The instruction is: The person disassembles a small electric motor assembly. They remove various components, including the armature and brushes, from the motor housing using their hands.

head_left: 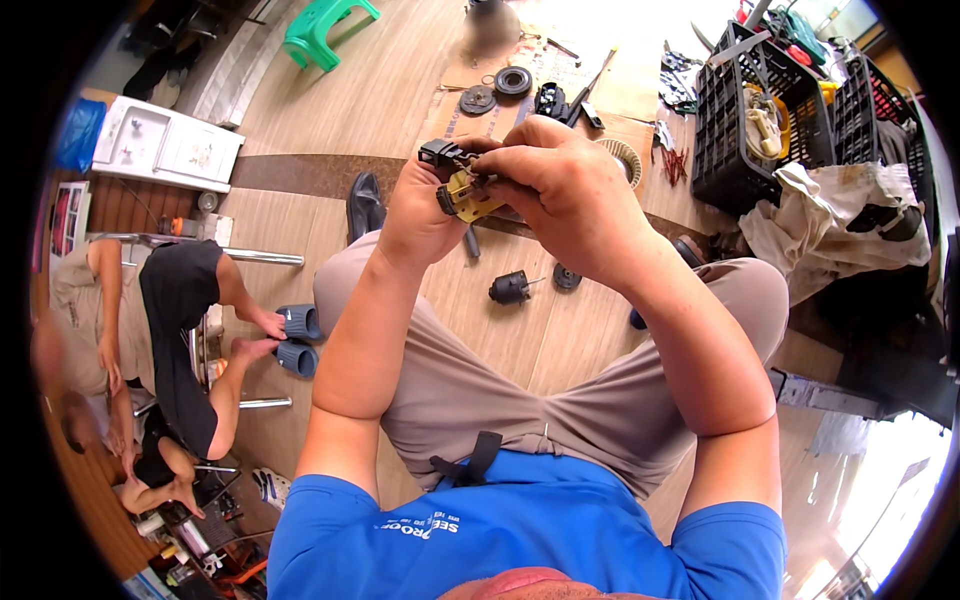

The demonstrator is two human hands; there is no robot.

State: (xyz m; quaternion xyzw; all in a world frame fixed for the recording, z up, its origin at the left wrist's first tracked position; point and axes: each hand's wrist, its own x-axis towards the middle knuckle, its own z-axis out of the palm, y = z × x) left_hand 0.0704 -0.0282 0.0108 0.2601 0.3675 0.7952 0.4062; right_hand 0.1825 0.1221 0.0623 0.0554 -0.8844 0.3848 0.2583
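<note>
Both hands are raised in front of me around a small yellow-and-black part [464, 196] that looks like an electrical component. My left hand [408, 218] is closed around its left side. From the right, my right hand [575, 195] comes in with fingers bent and pinched at the part's inner side. Those fingertips are partly hidden, so whether they grip the part or something smaller on it is unclear. A black plug-like end [438, 152] sticks out above my left fingers. On the floor below lie a small black motor [510, 288] and a dark round part [566, 277].
Cardboard [625, 95] beyond my hands bears dark discs [513, 81], tools and a cream ring [622, 160]. Black crates [715, 130] stand at the right, a green stool [325, 35] far left. Seated people [120, 320] and a white cabinet [165, 145] are at the left.
</note>
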